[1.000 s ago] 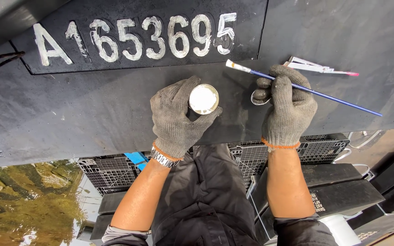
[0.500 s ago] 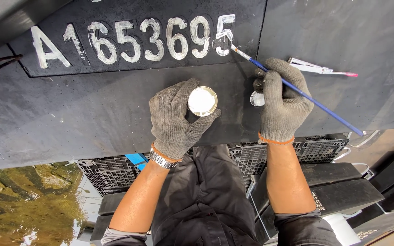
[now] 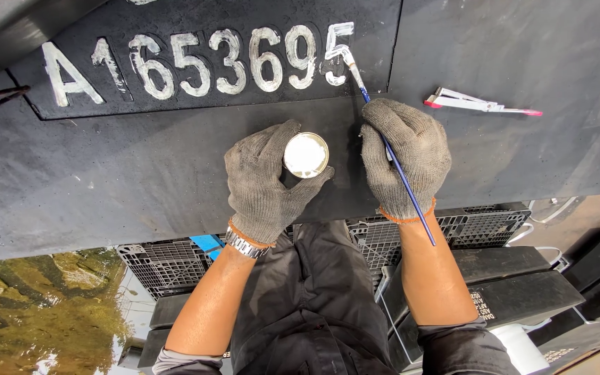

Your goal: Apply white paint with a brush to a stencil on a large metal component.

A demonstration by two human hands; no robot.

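Note:
My left hand, in a grey knit glove, grips a small round tin of white paint against a dark hull surface. In its own grey glove, my right hand holds a thin blue-handled paintbrush. The brush tip touches the last white painted character on a black panel that carries a row of white painted characters.
A white and pink tool lies on the dark surface to the right of my right hand. Black plastic crates and dark blocks sit below, with greenish water at lower left. My dark trousers fill the middle.
My right hand has swung the brush from pointing right to pointing up-left, bringing its tip onto the last white character. The left hand with the tin has stayed put.

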